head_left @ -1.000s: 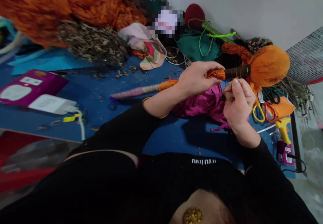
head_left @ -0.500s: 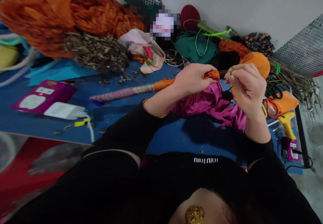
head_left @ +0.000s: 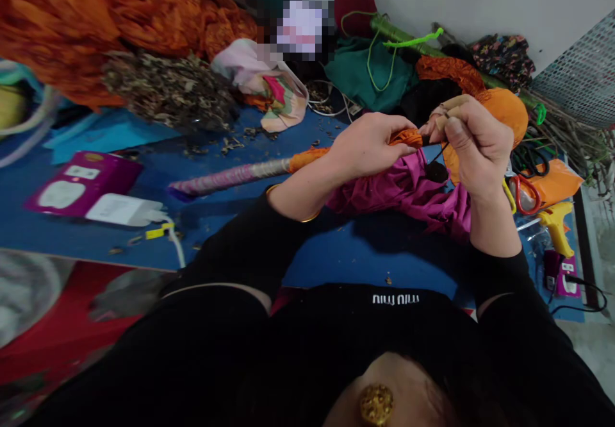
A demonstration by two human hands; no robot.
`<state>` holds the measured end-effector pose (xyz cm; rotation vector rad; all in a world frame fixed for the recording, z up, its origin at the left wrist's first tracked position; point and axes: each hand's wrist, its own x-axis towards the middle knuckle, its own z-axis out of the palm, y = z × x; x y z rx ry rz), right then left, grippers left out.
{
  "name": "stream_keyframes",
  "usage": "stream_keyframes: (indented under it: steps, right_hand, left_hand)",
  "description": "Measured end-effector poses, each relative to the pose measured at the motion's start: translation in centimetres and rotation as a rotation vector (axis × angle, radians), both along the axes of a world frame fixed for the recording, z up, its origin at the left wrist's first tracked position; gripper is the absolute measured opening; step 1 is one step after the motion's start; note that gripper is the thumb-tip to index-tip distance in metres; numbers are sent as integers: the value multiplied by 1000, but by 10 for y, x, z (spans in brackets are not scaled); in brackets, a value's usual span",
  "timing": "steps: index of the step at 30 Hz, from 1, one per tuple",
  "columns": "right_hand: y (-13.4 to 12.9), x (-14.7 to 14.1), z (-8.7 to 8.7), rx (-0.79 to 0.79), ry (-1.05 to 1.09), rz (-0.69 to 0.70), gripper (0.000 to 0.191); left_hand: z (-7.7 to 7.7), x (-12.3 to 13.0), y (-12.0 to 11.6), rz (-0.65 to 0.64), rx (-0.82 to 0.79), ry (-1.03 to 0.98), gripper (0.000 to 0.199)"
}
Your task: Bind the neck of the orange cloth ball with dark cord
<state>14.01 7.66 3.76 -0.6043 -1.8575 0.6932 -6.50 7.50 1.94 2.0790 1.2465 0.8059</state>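
Observation:
A long stick [head_left: 240,174] wrapped in cloth lies slantwise above the table, its far-left part pinkish-purple and grey. Toward the right its wrapping turns to orange fabric [head_left: 406,138]. My left hand [head_left: 368,145] is closed around this orange part. Just beyond it, my right hand [head_left: 483,148] is pinched near the stick's right end, with a thin dark cord [head_left: 438,155] running down from its fingers. The fingertips partly hide the cord and the stick's end. Below both hands lies a bunched magenta cloth [head_left: 401,193].
On the blue table [head_left: 336,254] at left are a purple box [head_left: 89,180] and a white charger [head_left: 125,209]. Dried leaves [head_left: 168,90], orange cloth [head_left: 158,16] and teal fabric [head_left: 368,74] pile along the back. Red-handled scissors [head_left: 526,193] and a yellow glue gun [head_left: 557,228] lie at right.
My right hand has shifted slightly up and to the right, and the dark cord below its fingers shows more clearly. My left hand keeps its hold on the stick. The view has tilted a little.

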Motion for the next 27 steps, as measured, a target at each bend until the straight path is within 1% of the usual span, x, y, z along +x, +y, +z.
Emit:
stream_keyframes:
  steps: [2,4,6,8,10,14,17,19,24,27]
  right_hand:
    - [-1,-2,0,-73,-18,-11,41]
    - [-1,-4,-1,-126,-40,-31,46]
    - [0,-7,-2,-149,-15,-43,48]
    - [2,-9,-3,-139,28,-44,46]
    - [3,-11,-4,-147,31,-75,45]
    - [6,-12,-6,-260,19,-159,49]
    - [10,-11,-11,-300,40,-185,54]
    - [13,-10,-14,-307,42,-190,55]
    - [17,-8,-18,-315,47,-192,54]
    - [19,-7,-21,-311,82,-158,55]
  left_hand:
    - [0,0,-1,2,14,19,24]
    - [0,1,-3,3,24,40,23]
    - [-1,2,-4,15,34,51,26]
    - [-2,4,-5,37,39,68,27]
    - [-2,5,-6,63,44,110,31]
    - [1,9,-11,112,80,264,40]
    - [2,15,-15,164,89,362,46]
    - [0,18,-17,184,96,380,51]
    - [-2,18,-20,151,172,364,58]
    - [-1,17,-21,129,192,376,53]
